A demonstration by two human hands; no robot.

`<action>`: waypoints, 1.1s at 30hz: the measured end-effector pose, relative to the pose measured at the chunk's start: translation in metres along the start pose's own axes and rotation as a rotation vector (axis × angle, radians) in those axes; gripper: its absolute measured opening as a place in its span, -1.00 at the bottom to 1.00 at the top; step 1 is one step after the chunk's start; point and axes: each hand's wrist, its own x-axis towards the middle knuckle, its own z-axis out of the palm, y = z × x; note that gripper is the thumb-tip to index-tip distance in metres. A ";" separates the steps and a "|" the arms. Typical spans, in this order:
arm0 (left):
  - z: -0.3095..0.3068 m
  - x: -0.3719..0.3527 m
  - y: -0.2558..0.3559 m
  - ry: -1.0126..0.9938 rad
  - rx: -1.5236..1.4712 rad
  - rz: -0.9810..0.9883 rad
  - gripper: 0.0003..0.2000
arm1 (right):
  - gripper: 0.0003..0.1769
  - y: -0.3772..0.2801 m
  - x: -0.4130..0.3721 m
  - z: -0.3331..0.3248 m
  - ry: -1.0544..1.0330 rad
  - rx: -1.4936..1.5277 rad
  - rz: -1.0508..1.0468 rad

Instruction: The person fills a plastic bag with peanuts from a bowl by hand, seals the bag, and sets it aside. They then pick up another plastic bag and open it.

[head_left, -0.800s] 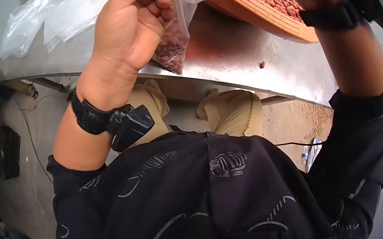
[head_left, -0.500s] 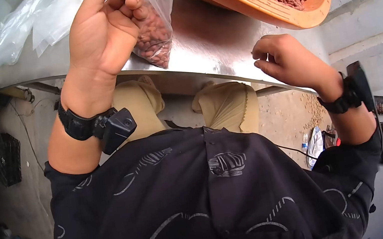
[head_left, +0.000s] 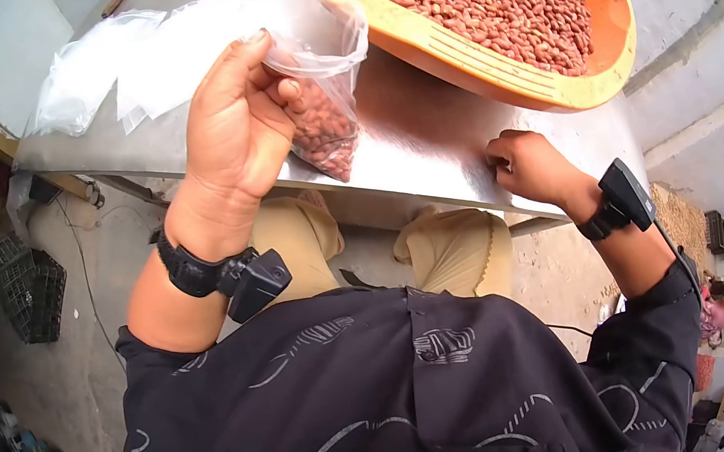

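Note:
My left hand (head_left: 239, 132) holds up a small clear plastic bag (head_left: 319, 70) partly filled with reddish peanuts, over the near edge of a steel table (head_left: 426, 148). Behind it stands a big orange basin (head_left: 489, 71) heaped with the same peanuts. My right hand (head_left: 529, 167) rests on the table's near edge below the basin, fingers curled and pinched together against the steel; whether it holds a nut I cannot tell.
A pile of empty clear bags (head_left: 115, 66) lies on the table's left part. A black crate (head_left: 27, 287) stands on the floor at left. My knees (head_left: 442, 246) are under the table. Peanuts lie spilled on the ground at right (head_left: 681, 216).
My right hand came down from the basin to the table's near edge and curled its fingers there. My left hand kept the bag and lowered a little.

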 end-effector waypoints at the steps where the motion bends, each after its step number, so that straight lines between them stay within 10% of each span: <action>1: 0.002 -0.002 0.000 0.001 0.016 0.012 -0.91 | -0.86 -0.008 0.001 -0.002 0.014 0.038 -0.071; 10: 0.014 -0.006 0.002 -0.034 0.051 -0.045 -0.87 | -0.84 -0.128 0.069 -0.123 0.433 0.116 -0.615; 33: 0.003 -0.001 0.003 -0.111 -0.020 -0.072 -0.86 | -0.35 0.077 0.221 -0.189 -0.020 0.102 0.472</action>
